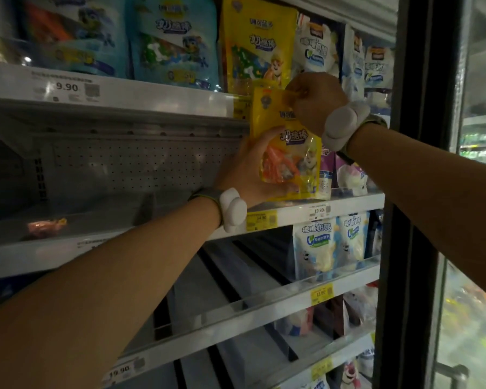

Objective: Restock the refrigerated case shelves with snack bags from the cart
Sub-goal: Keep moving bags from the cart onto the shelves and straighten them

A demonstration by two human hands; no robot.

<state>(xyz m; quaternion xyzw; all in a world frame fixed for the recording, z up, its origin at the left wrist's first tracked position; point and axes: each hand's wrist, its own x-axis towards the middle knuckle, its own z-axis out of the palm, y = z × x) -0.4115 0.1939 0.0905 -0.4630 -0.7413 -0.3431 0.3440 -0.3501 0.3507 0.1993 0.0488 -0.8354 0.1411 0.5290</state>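
Both hands hold 1 yellow snack bag (pixel 285 147) upright: the right hand (pixel 314 101) pinches its top edge, the left hand (pixel 253 167) curls round its lower left side. Its bottom sits just above the shelf rail (pixel 348 204) with the 19.90 price tag (pixel 319 211), left of the purple pouches (pixel 345 169) standing there.

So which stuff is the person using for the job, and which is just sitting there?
Part of the job:
- yellow snack bag, held by both hands
- left hand, at its lower edge
- right hand, pinching its top
- shelf beneath it

Just sitting there:
- blue bags above
- white pouches below
- price tag
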